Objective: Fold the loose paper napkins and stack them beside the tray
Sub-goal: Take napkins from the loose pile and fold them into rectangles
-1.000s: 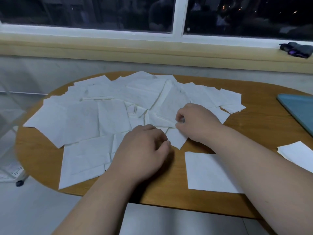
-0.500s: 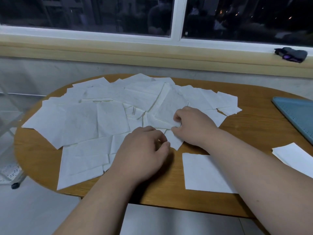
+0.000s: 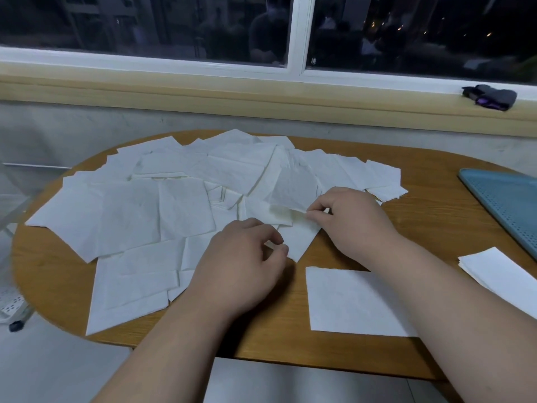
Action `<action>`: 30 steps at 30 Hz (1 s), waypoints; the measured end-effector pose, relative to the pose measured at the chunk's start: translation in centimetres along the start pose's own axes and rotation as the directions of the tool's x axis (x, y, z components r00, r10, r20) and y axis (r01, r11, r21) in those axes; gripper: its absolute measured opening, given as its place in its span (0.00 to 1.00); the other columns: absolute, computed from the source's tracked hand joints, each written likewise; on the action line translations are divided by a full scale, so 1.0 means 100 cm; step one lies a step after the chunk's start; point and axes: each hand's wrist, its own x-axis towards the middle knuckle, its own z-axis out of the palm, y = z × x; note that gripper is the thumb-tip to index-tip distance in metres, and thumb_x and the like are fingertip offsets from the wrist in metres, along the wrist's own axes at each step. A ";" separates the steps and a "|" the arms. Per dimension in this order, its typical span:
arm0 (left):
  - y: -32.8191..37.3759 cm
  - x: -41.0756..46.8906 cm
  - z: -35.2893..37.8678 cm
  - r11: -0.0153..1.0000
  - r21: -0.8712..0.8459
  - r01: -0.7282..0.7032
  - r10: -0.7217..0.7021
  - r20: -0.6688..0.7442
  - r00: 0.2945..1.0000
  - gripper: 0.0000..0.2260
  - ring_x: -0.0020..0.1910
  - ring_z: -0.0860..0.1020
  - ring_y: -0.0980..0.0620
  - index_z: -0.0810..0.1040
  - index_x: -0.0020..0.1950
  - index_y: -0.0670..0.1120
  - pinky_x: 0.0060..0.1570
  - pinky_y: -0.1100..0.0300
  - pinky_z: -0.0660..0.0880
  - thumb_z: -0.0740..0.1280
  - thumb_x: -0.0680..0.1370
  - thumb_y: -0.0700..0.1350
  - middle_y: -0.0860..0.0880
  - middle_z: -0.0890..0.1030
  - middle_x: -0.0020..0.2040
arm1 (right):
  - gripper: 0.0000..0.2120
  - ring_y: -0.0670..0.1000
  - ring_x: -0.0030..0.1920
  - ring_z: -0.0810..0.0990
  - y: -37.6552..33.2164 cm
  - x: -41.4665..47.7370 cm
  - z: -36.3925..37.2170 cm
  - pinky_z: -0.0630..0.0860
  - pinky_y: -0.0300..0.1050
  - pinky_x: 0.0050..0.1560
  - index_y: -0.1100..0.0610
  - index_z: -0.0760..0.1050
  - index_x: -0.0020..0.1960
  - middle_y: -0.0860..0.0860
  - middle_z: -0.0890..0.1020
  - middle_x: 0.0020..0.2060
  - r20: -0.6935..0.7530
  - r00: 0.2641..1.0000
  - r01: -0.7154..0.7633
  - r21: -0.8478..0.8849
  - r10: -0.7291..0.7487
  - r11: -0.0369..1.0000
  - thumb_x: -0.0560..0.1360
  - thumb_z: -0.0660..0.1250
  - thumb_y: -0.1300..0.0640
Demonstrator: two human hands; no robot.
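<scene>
Left hand [image 3: 247, 263] and right hand [image 3: 348, 222] each pinch a napkin [image 3: 299, 241] edge.
Best to peel only this sheet free, leaving the loose pile [image 3: 180, 210] beyond the pinches flat.

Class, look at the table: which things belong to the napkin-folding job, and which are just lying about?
Belongs to the job: loose napkins; pinched napkin, held between left hand and right hand; flat single napkin; folded stack; blue tray.

Just lying about: dark bundle on the sill; white perforated stand at far left.
</scene>
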 end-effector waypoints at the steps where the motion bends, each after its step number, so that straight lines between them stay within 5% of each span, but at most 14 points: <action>1: 0.002 0.000 0.001 1.000 0.004 0.000 0.000 -0.003 1.000 0.08 0.56 0.72 0.59 0.81 0.53 0.57 0.55 0.59 0.72 0.65 0.78 0.56 0.61 0.78 0.52 | 0.07 0.42 0.49 0.74 0.001 -0.005 -0.003 0.67 0.36 0.44 0.45 0.82 0.46 0.39 0.79 0.47 -0.007 1.000 -0.008 0.019 0.008 1.000 0.80 0.66 0.49; 6: 0.010 -0.002 0.003 1.000 0.010 -0.013 0.013 -0.035 0.999 0.14 0.59 0.71 0.60 0.76 0.63 0.57 0.53 0.63 0.68 0.66 0.78 0.54 0.62 0.75 0.59 | 0.06 0.40 0.50 0.76 0.006 -0.033 -0.016 0.70 0.35 0.49 0.44 0.85 0.46 0.39 0.80 0.45 -0.025 1.000 0.001 0.090 0.001 0.996 0.78 0.69 0.48; 10: 0.016 -0.003 0.006 0.999 -0.023 0.028 -0.029 -0.076 0.997 0.10 0.53 0.72 0.59 0.71 0.54 0.57 0.44 0.65 0.69 0.69 0.76 0.50 0.60 0.74 0.52 | 0.06 0.39 0.48 0.77 0.010 -0.053 -0.023 0.73 0.35 0.49 0.44 0.86 0.47 0.37 0.80 0.44 0.000 1.000 -0.013 0.129 0.013 0.992 0.78 0.70 0.49; 19: 0.019 -0.002 0.024 0.980 0.165 -0.114 0.107 0.055 0.993 0.07 0.55 0.72 0.54 0.79 0.56 0.56 0.53 0.58 0.73 0.69 0.78 0.51 0.57 0.75 0.52 | 0.10 0.43 0.50 0.76 0.023 -0.070 -0.019 0.77 0.46 0.51 0.46 0.83 0.48 0.39 0.79 0.49 0.140 0.990 0.054 -0.173 -0.029 0.983 0.80 0.63 0.50; 26: 0.021 0.003 0.034 0.981 0.120 -0.155 0.148 0.066 0.987 0.14 0.59 0.70 0.56 0.79 0.62 0.57 0.57 0.59 0.71 0.69 0.77 0.53 0.58 0.75 0.56 | 0.07 0.40 0.44 0.76 0.033 -0.077 -0.022 0.76 0.39 0.44 0.45 0.78 0.44 0.40 0.79 0.41 0.040 0.999 -0.024 0.027 0.023 0.999 0.80 0.65 0.52; 30: 0.026 0.004 0.034 0.988 0.000 -0.156 0.156 -0.016 0.988 0.08 0.58 0.69 0.59 0.82 0.57 0.56 0.55 0.62 0.68 0.68 0.79 0.50 0.60 0.75 0.54 | 0.06 0.38 0.46 0.77 0.035 -0.084 -0.031 0.75 0.34 0.42 0.45 0.80 0.43 0.40 0.81 0.41 -0.058 0.995 -0.076 0.171 0.087 0.982 0.78 0.68 0.52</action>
